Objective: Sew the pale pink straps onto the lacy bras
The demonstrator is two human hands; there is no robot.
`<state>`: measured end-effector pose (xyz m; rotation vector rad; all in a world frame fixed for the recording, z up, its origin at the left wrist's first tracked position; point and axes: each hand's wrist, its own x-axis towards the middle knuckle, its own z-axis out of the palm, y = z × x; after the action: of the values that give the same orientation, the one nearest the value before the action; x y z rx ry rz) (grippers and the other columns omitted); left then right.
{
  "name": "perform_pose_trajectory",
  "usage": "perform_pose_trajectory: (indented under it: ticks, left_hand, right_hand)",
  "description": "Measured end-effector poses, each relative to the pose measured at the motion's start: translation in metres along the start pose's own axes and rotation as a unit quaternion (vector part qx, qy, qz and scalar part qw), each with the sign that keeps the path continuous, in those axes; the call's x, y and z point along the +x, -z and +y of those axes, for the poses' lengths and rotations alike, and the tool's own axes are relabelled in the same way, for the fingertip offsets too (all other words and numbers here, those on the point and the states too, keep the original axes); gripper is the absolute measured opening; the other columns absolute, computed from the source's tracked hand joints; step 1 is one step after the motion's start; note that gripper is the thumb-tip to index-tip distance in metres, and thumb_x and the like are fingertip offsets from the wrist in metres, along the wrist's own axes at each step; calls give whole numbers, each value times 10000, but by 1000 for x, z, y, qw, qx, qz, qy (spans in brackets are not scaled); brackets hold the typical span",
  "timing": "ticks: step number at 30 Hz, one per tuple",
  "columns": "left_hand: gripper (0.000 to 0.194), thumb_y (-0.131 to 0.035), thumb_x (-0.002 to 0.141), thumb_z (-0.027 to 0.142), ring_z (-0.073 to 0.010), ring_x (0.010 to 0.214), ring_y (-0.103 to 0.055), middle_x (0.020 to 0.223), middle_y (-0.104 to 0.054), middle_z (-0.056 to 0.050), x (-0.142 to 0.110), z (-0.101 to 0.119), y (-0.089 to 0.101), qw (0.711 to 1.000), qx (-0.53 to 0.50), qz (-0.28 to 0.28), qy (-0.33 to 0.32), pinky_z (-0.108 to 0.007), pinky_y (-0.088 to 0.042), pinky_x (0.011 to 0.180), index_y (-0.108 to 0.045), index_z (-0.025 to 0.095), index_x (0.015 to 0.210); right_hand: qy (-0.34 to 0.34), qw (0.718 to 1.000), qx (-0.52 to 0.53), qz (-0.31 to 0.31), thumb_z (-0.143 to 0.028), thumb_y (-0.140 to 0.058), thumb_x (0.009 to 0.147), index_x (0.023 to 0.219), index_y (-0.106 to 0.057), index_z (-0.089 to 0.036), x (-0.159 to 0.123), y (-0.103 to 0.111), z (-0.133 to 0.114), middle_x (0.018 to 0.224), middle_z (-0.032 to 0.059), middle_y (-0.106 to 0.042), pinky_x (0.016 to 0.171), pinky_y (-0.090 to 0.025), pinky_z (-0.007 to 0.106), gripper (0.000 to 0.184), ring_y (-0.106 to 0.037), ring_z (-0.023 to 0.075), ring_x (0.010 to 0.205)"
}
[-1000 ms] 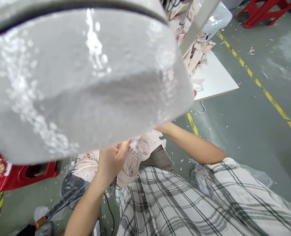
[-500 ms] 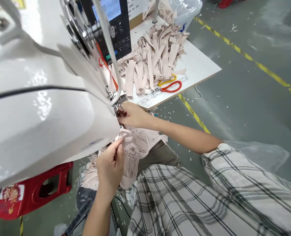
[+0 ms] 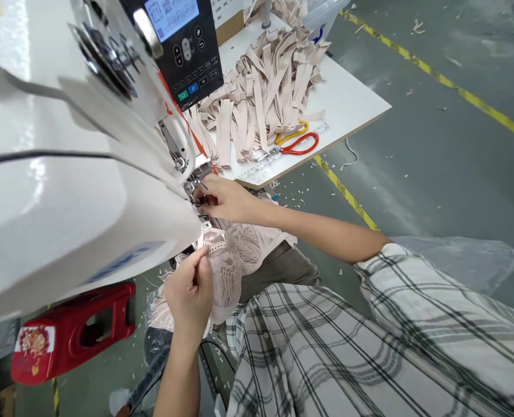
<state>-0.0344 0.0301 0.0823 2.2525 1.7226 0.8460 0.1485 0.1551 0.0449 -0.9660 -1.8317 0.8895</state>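
Observation:
A pale pink lace bra [image 3: 226,278] hangs from the front of the white sewing machine [image 3: 66,220] and spreads over my lap. My left hand [image 3: 190,295] is closed, pinching the trimmed edge of one cup between thumb and forefinger. Just beyond it, my right hand [image 3: 228,200] reaches in beside the presser foot and needle area [image 3: 200,188]. Its fingers are bent together close to the metal parts. The tips are partly hidden there, so what they grip cannot be made out.
A heap of pale pink fabric strips [image 3: 270,87] covers much of the white table [image 3: 352,110]. Red-and-yellow-handled scissors [image 3: 300,143] lie on a clear ruler [image 3: 261,168] by the table edge. A control panel [image 3: 191,52] stands behind the needle. A red stool [image 3: 70,336] is below left.
The view has shifted slightly, so the machine and table sit further left. Both hands keep about the same grip and place at the machine, and the bra has barely moved.

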Motion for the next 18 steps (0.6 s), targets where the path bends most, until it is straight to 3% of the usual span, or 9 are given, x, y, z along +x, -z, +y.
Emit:
perform_pose_trajectory:
  ticks: [4,18]
  left_hand:
    - [202,-585,917,209,-142,773,-728,941,-789,-25,-3,-4,0,1000,7,11,5,-209,-510,656,-757,220,1022]
    - [224,-607,901,227,-159,857,-704,1001,-763,-63,-11,-16,-4,995,-44,61,62,-230,-540,710,-735,195,1081]
  right_hand:
    - [-8,1000,6,4,-131,-627,818,891,-624,-147,0,0,-1,1010,36,-561,722,-381,263,74,-502,126,812]
    - [-19,1000,14,15,-153,-666,821,847,-637,-150,1,-5,-3,986,25,-577,725,-382,253,39,-513,115,809]
